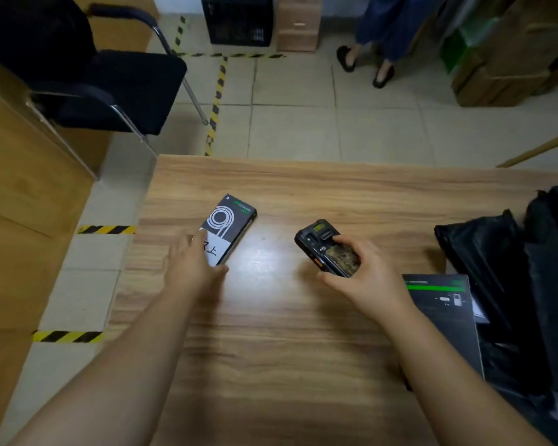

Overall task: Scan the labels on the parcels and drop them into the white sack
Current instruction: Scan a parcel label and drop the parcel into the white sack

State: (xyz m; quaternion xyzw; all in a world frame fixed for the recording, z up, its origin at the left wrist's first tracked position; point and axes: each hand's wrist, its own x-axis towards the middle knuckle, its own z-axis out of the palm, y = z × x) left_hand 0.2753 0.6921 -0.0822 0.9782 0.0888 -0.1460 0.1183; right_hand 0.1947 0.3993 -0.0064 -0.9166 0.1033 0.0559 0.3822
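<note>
Flatly, left hand [195, 265] touches glossy box [229, 226]; right hand [361, 268] grips chunky scanner [322, 243].

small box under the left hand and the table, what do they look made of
Small box: looks like printed cardboard with a smooth, slightly glossy finish, going by its sharp folded edges and printed graphics, with a white paper label stuck on. Table: wood-grain surface, probably laminate rather than solid wood, since it shows a smooth sheen.

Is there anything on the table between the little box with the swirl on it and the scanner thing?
No. In the head view, only bare shiny table lies between the box and the scanner.
</note>
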